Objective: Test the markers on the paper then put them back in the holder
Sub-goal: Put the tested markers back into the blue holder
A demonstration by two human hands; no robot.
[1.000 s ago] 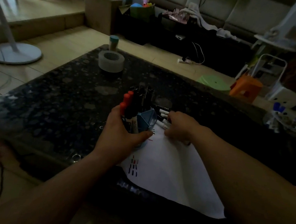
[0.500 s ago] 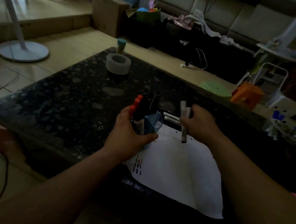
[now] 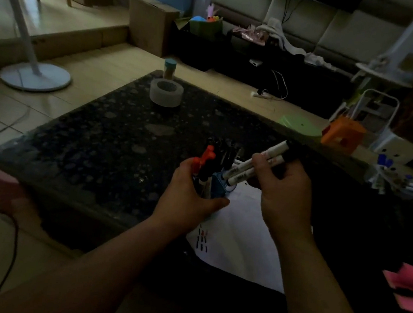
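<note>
Marker (image 3: pixel 253 165) print too blurred.

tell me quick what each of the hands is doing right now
Left hand: grips the blue holder.
Right hand: holds two white markers, lower ends at the holder.

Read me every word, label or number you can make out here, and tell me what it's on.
No text can be quoted.
Two white markers in the right hand: print on the barrels, too blurred to read.
Markers in the holder the left hand grips: nothing legible.
Paper: red and black test strokes only, no words.
Cardboard box: no label legible.
</note>
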